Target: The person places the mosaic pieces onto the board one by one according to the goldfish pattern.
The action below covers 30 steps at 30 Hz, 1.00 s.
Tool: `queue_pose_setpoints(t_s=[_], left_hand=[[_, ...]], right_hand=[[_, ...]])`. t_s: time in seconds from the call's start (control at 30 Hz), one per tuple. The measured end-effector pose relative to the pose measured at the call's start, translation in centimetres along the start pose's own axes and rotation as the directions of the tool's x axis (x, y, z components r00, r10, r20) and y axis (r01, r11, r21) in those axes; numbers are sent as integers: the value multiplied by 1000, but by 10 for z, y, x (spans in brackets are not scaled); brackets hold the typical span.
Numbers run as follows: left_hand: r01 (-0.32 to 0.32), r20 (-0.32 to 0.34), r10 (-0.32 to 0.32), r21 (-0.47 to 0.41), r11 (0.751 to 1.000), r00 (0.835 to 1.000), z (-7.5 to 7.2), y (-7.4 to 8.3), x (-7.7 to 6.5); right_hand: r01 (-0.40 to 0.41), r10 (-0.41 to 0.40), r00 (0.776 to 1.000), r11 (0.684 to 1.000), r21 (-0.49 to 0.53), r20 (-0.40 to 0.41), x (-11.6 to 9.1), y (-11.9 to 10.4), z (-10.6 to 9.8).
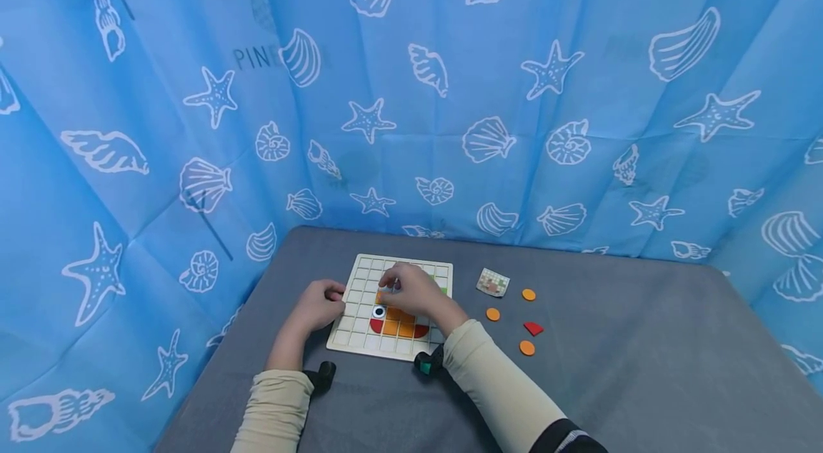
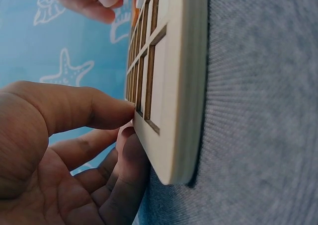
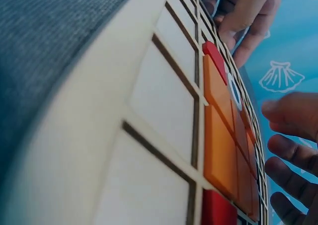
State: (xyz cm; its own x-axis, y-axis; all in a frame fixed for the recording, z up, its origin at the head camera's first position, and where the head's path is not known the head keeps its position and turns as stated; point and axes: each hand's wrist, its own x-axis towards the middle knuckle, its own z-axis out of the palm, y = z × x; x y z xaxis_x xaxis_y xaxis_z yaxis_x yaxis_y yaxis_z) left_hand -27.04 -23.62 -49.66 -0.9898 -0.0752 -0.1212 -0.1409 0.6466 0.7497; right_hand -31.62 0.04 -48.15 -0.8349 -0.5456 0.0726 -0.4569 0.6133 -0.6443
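Left hand (image 1: 316, 307) pinches one grid board (image 1: 351, 340); right hand (image 1: 414, 290) hovers over it, fingers loosely spread, nothing visibly held. Three orange discs (image 1: 493, 314), one red wedge (image 1: 533, 329), one card (image 1: 493, 283) nearby.

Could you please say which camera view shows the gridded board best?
The head view, showing the gridded board almost whole from above. Left wrist shows one corner, steeply slanted; right wrist, a cropped close-up.
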Motion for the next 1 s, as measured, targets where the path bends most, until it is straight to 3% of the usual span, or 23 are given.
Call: queue_pose_setpoints(t_s=[0.67, 1.0], left_hand=[[-17, 4, 17, -4, 1000, 1000, 1, 1, -1], [-4, 5, 4, -4, 1000, 1000, -1, 3, -3]], right_hand=[[21, -21, 1000, 1000, -6, 12, -3, 5, 5], [12, -12, 1000, 1000, 18, 12, -12, 6, -5]])
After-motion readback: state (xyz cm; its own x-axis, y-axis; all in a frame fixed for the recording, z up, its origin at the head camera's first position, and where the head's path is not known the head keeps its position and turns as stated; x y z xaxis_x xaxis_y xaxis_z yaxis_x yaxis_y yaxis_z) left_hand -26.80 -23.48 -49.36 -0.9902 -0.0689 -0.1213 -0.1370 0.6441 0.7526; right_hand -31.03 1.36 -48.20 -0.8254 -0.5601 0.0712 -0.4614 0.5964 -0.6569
